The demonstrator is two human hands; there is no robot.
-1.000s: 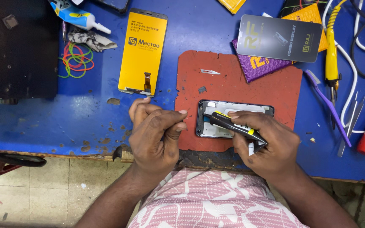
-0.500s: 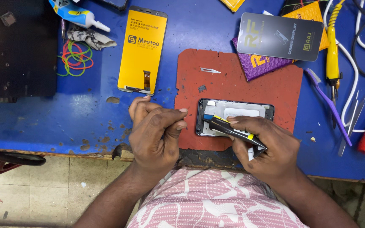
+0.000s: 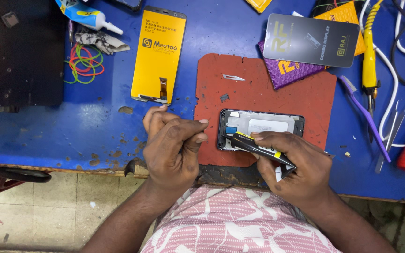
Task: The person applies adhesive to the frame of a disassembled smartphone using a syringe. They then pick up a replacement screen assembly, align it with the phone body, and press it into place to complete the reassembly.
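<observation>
At the bottom of the frame a pink patterned shirt (image 3: 230,225) fills the space between the two forearms. Just above it, the right hand (image 3: 296,171) is closed around a black and yellow glue tube (image 3: 258,147), whose tip rests at the lower left edge of the phone frame (image 3: 261,129). The left hand (image 3: 174,145) is curled with fingers drawn together near the red mat's left edge; whether it holds anything cannot be told. The phone frame lies at the centre of the red mat (image 3: 263,89), on the blue table (image 3: 38,131). A small blade (image 3: 234,78) lies higher on the mat. Further up, a yellow-backed screen (image 3: 159,55) sits left of centre, rubber bands (image 3: 83,63) at upper left, and a dark card (image 3: 310,40) at upper right. A purple toothbrush (image 3: 364,117) lies at the right.
</observation>
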